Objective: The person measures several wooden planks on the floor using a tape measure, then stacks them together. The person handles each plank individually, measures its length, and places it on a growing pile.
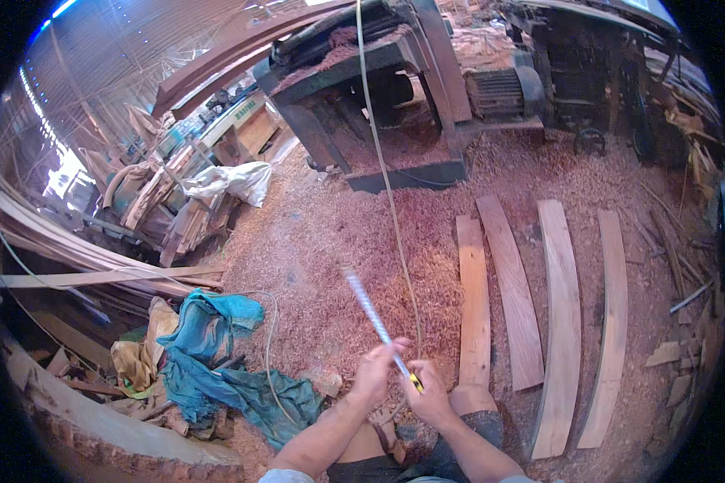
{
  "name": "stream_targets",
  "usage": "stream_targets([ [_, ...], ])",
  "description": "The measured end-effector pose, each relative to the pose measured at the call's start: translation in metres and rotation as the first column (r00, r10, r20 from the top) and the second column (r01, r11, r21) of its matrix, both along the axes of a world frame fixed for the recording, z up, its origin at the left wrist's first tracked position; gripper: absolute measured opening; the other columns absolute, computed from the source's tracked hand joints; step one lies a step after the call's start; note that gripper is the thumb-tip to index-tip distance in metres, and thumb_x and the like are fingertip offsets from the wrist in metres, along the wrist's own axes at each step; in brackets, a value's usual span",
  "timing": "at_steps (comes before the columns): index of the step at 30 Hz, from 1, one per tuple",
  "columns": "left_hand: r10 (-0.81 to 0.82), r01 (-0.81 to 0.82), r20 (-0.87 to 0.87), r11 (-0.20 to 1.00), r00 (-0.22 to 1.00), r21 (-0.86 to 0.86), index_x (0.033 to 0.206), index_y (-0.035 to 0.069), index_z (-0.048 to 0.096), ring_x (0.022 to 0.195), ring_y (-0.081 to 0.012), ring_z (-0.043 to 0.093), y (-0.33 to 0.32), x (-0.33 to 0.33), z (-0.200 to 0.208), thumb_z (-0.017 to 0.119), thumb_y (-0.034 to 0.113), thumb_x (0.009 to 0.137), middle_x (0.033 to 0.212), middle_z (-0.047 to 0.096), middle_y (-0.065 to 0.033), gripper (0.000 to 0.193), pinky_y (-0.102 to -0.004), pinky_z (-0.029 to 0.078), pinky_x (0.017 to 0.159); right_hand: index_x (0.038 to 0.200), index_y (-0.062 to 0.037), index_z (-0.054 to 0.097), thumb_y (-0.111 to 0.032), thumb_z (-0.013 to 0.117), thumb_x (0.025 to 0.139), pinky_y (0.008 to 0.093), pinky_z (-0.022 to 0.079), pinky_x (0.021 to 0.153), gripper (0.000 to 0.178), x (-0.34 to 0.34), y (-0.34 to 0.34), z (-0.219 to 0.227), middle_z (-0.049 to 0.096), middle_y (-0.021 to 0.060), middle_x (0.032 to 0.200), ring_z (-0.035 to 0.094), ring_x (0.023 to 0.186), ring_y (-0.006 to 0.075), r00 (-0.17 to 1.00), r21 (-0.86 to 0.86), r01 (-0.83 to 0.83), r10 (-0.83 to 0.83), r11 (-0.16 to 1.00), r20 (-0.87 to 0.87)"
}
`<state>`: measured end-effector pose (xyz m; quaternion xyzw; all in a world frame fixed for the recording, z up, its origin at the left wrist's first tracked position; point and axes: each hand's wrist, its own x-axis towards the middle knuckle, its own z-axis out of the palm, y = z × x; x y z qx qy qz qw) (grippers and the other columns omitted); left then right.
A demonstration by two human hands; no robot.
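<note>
In front of my body, my right hand (430, 393) is closed around the small yellow-and-black case of a tape measure (368, 308). Its pale, narrow blade sticks out forward and to the left over the floor, and the far tip is blurred. My left hand (374, 372) pinches the blade close to the case, fingers pressed together. To the right of my hands, several wooden boards lie lengthwise on the shavings; the nearest is an orange-brown board (474, 306), beside a darker reddish board (511, 294). Farther right are a pale board (559, 322) and a narrower, slightly curved board (608, 330).
A dark woodworking machine (407, 173) stands ahead, with a motor (499, 94) at its right. A cable (384, 161) hangs down the middle toward my hands. Teal cloth (209, 318) and stacked wood strips (64, 237) lie at left. Wood shavings (314, 233) cover the floor.
</note>
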<state>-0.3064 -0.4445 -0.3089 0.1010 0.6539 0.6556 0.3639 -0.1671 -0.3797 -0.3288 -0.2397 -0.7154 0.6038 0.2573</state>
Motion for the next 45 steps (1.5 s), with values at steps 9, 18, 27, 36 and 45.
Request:
stream_targets([
  [9,0.384,-0.357,-0.072,0.9,0.92,0.249,0.119,0.0,0.062,0.101,-0.02,0.062,-0.032,-0.073,0.032,0.051,0.028,0.102,0.114,0.066,-0.0099,0.035,-0.0345,0.049,0.092,0.099,-0.0022,0.068,-0.017,0.074,0.083,0.0329,0.052,0.082,0.023,0.236,0.042,-0.06,0.069,0.0122,0.095,0.067,0.086,0.0244,0.944,0.031,-0.024,0.012,0.999,0.329],
  [18,-0.873,0.386,-0.341,0.465,0.347,-0.797,0.125,0.005,0.061,0.109,-0.0354,0.063,-0.038,-0.018,0.052,0.071,0.032,0.084,0.118,0.065,-0.0198,0.05,-0.0411,0.05,0.094,0.099,-0.0036,0.069,-0.026,0.068,0.084,0.0384,0.051,0.074,0.027,0.183,0.116,-0.15,0.069,0.0166,0.085,0.066,0.081,0.0279,0.582,0.324,0.519,-0.604,0.791,0.544],
  [27,-0.842,0.329,-0.336,0.488,0.423,-0.809,0.126,0.006,0.06,0.106,-0.0375,0.064,-0.048,-0.018,0.044,0.071,0.034,0.083,0.114,0.066,-0.0212,0.052,-0.0421,0.051,0.09,0.089,-0.0029,0.066,-0.028,0.065,0.082,0.051,0.05,0.076,0.026,0.109,0.213,-0.253,0.067,0.0222,0.088,0.065,0.084,0.041,0.511,0.532,0.483,-0.717,0.696,0.475],
  [36,-0.841,0.366,-0.348,0.504,0.415,-0.782,0.125,0.006,0.06,0.104,-0.0381,0.064,-0.055,-0.018,0.036,0.07,0.034,0.084,0.113,0.066,-0.0216,0.051,-0.0432,0.051,0.09,0.095,-0.0021,0.068,-0.027,0.065,0.08,0.051,0.053,0.078,0.029,0.097,0.245,-0.249,0.069,0.0235,0.093,0.067,0.09,0.0405,0.435,0.465,0.406,-0.614,0.787,0.659],
  [45,-0.872,0.408,-0.383,0.483,0.306,-0.775,0.125,0.006,0.061,0.105,-0.0371,0.064,-0.03,-0.008,0.039,0.075,0.029,0.081,0.113,0.067,-0.02,0.052,-0.0422,0.051,0.09,0.097,0.0008,0.068,-0.028,0.063,0.084,0.0503,0.052,0.078,0.033,0.107,0.243,-0.246,0.068,0.0254,0.091,0.067,0.088,0.0408,0.473,0.462,0.387,-0.602,0.798,0.643],
])
